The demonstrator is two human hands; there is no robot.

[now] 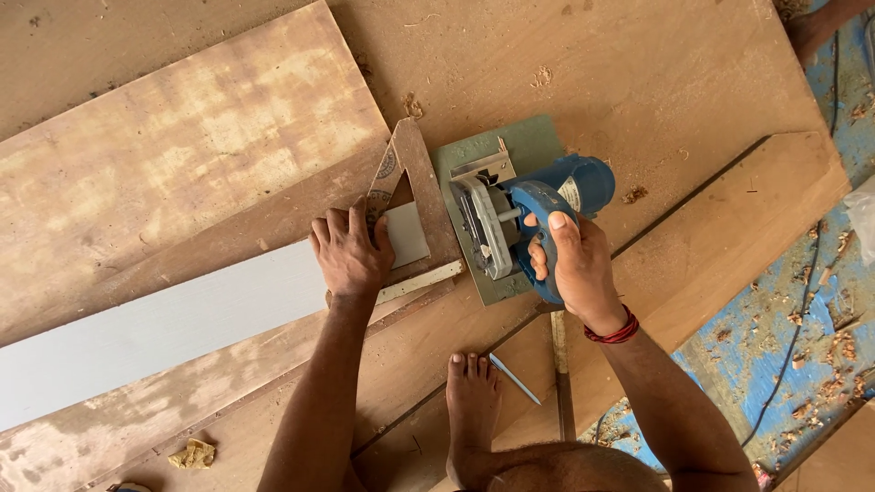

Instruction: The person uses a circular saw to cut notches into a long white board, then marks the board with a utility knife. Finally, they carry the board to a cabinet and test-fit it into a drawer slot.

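One head view, looking straight down. Left hand (349, 252) pressed flat, fingers spread, on wooden triangular square (407, 210) and grey strip (182, 323), pinning both down, not gripping. Right hand (576, 264) wrapped tight round handle of blue circular saw (533, 219), thumb on top. Red thread bangle (615, 331) on right wrist. Saw sitting on its green base plate (510, 150), just right of the square, base edge touching the square's long side. Grey strip running from lower left up to the square, lying across brown plywood boards (191, 155). Larger plywood sheet (656, 82) underneath everything. Bare foot (471, 401) planted on the sheet between the two arms, small metal nail-like piece (513, 377) just beside the toes. Sawdust scattered around; blue floor (802, 328) with wood chips at right, thin black cable (802, 319) running over it. Yellowish scrap (191, 453) at lower left.
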